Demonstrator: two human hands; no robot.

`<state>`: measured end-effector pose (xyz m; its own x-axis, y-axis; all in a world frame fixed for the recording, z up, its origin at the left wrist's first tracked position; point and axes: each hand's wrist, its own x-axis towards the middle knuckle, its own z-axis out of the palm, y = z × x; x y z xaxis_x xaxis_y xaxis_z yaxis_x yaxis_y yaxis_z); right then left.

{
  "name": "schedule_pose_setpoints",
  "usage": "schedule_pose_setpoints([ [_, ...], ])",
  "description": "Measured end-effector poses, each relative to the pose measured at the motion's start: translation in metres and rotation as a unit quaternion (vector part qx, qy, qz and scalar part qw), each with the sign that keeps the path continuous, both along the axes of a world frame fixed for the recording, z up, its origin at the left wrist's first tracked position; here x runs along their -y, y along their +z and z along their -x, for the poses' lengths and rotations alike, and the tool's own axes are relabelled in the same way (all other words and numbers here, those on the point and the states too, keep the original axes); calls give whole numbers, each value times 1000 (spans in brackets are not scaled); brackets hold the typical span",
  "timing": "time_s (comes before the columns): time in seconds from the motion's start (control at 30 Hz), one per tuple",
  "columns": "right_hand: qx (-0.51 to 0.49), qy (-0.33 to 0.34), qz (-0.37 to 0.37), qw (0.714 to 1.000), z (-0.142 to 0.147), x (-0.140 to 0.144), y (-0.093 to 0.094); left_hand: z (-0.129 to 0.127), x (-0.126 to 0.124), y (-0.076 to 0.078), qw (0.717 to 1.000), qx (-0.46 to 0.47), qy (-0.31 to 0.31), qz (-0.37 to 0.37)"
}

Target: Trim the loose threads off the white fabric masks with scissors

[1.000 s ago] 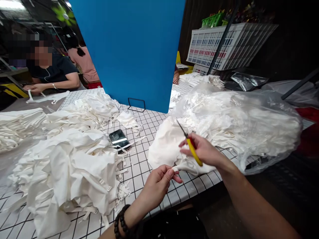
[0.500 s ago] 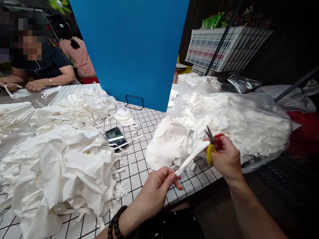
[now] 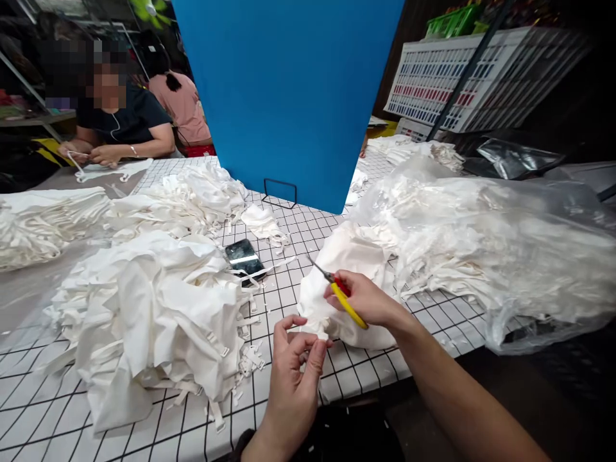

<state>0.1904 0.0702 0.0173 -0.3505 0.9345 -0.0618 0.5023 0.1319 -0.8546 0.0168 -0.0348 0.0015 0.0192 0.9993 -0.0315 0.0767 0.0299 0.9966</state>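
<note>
my left hand (image 3: 293, 366) pinches a white fabric piece (image 3: 337, 301) at the table's (image 3: 356, 372) near edge; my right hand (image 3: 368, 300) grips the snips (image 3: 337, 292). i'd keep the cloth taut, blades close to the pinch.

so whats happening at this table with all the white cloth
A person sits at a gridded table heaped with white fabric pieces. Their right hand holds small yellow-and-red snips, blades pointing up and left. Their left hand pinches the edge of a white cloth piece lying in front of them. A big fabric pile sits to the left, a plastic bag of more fabric to the right, a phone between. Another person handles fabric at the far left.
</note>
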Motion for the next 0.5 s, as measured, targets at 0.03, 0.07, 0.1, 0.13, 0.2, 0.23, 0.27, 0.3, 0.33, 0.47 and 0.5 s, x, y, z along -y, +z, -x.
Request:
schedule_pose_setpoints([
  [0.03, -31, -7, 22, 999, -7, 9, 0, 2, -1, 0, 1000, -5, -2, -17],
  [0.07, -64, -13, 47, 997, -13, 19, 1, 3, -3, 0, 999, -1, -13, -30],
  [0.1, -91, -19, 69, 993, -19, 28, 4, 3, -4, 1, 999, 15, -27, -36],
  [0.13, -108, -24, 86, 990, -24, 38, 6, 2, -6, 1, 998, 41, -42, -34],
  [0.2, -94, -29, 101, 990, -33, 56, 12, -1, -10, 1, 992, 103, -67, -12],
  [0.23, -71, -31, 99, 992, -35, 64, 14, -3, -12, 0, 989, 131, -75, -3],
  [0.27, -42, -30, 90, 995, -37, 71, 17, -4, -13, -1, 986, 149, -81, 0],
  [0.3, -10, -30, 75, 997, -38, 77, 18, -5, -14, -2, 984, 155, -84, -3],
  [0.33, 21, -32, 59, 998, -38, 83, 20, -6, -14, -4, 985, 150, -85, -11],
  [0.47, 108, -42, 18, 993, -35, 96, 21, -6, -13, -8, 992, 85, -86, -43],
  [0.5, 124, -44, 16, 991, -33, 98, 21, -6, -13, -8, 992, 74, -90, -45],
])
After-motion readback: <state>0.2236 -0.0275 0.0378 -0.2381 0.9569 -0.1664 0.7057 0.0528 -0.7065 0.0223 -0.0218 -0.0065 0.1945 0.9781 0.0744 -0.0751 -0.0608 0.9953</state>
